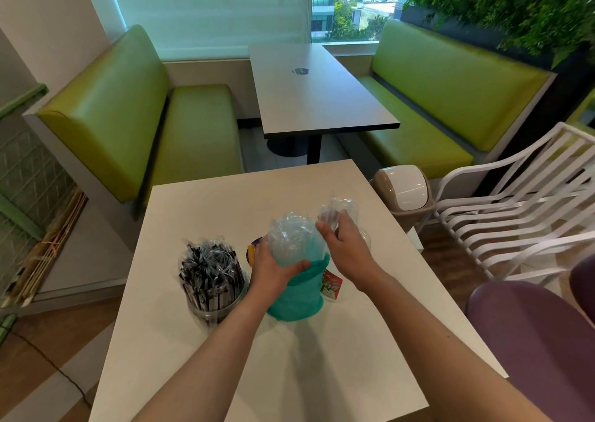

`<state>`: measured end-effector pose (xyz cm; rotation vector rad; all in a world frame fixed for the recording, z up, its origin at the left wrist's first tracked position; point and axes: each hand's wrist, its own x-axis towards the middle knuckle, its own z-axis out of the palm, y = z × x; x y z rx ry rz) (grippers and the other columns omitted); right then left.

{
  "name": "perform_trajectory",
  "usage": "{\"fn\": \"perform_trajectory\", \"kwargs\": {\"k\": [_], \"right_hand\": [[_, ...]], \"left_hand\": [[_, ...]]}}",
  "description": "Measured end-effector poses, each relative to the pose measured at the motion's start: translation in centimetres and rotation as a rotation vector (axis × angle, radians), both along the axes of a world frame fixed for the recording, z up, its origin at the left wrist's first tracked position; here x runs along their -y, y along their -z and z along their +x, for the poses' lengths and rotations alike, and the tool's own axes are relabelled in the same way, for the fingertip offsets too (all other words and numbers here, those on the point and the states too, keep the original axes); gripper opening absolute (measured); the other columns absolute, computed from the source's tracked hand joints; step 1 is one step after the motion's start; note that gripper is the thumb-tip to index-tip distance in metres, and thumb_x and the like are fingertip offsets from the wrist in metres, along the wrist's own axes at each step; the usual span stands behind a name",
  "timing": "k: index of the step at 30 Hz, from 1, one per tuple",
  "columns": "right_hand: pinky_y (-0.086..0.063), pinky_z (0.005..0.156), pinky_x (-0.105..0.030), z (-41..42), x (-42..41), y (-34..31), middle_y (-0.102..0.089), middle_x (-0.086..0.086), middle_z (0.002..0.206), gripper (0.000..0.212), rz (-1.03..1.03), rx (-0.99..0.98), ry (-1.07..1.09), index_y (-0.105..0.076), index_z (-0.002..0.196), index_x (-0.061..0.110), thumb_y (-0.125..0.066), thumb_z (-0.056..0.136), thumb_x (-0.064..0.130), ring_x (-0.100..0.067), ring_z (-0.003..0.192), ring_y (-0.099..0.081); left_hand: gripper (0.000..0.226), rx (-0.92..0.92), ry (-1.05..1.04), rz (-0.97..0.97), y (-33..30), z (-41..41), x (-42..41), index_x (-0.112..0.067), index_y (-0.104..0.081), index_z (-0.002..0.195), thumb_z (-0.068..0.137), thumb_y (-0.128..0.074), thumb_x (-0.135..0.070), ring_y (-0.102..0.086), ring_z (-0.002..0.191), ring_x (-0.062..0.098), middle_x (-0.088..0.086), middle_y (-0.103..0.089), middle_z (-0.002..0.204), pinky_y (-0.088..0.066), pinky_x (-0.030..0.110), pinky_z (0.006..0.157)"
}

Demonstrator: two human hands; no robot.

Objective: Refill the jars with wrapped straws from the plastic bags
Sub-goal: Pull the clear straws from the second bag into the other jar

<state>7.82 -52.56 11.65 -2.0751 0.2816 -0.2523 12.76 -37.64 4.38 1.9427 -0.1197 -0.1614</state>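
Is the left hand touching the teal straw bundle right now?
Touching. The head view shows the left hand wrapped around the teal straw bundle, thumb pressed across its clear wrapper tops, with no gap between them.

Bright daylight comes in from the far window (351, 6), partly softened by a pale blind (209, 9). The view outside is washed out and overexposed. The white desk (199, 341) is evenly lit, and soft shadows fall toward the near side beneath the forearms and the things standing on it. The green bench (106, 99) on the left carries a mild sheen. The wide lens bends straight lines near the edges. The plants (502, 6) at far right are smeared with motion blur, and fine detail is soft throughout.
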Motion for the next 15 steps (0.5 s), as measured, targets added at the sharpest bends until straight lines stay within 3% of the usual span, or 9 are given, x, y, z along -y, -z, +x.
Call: {"fn": "perform_trajectory", "kwargs": {"k": [5, 9, 12, 15], "right_hand": [[-0.045, 0.079, -0.02, 0.3, 1.2, -3.3, -0.067, 0.008, 0.105, 0.026, 0.023, 0.137, 0.058, -0.051, 0.114, 0.019, -0.045, 0.1, 0.039, -0.006, 0.097, -0.06], [-0.043, 0.074, -0.014, 0.9, 2.4, -5.9, -0.07, 0.006, 0.099, 0.024, 0.084, 0.264, 0.153, -0.051, 0.114, 0.016, -0.047, 0.1, 0.034, -0.006, 0.095, -0.063], [-0.045, 0.071, -0.017, 1.2, 3.5, -7.9, -0.07, 0.008, 0.094, 0.023, 0.102, 0.345, 0.238, -0.051, 0.113, 0.019, -0.048, 0.1, 0.037, -0.002, 0.089, -0.063], [-0.051, 0.075, -0.031, 1.3, 4.7, -8.8, -0.071, 0.007, 0.092, 0.028, 0.069, 0.399, 0.333, -0.051, 0.113, 0.017, -0.048, 0.099, 0.041, -0.009, 0.087, -0.066]], "left_hand": [[0.102, -0.009, -0.01, 0.024, 0.0, 0.1, 0.1, -0.019, -0.037, 0.14, 0.057, -0.092, -0.041, -0.044, 0.123, 0.02, -0.001, -0.045, 0.131, -0.043, 0.044, 0.104], [0.1, -0.004, -0.03, 0.02, 0.0, 0.1, 0.3, -0.019, -0.037, 0.14, 0.059, -0.092, -0.039, -0.045, 0.121, 0.019, -0.001, -0.046, 0.13, -0.044, 0.042, 0.102], [0.098, -0.001, -0.052, 0.015, -0.2, 0.1, 0.5, -0.018, -0.039, 0.139, 0.059, -0.092, -0.038, -0.046, 0.12, 0.02, -0.002, -0.047, 0.127, -0.045, 0.042, 0.101], [0.093, 0.011, -0.074, 0.021, -0.2, 0.1, 0.6, -0.018, -0.04, 0.136, 0.06, -0.092, -0.035, -0.046, 0.118, 0.019, -0.003, -0.047, 0.123, -0.046, 0.037, 0.095]]}}
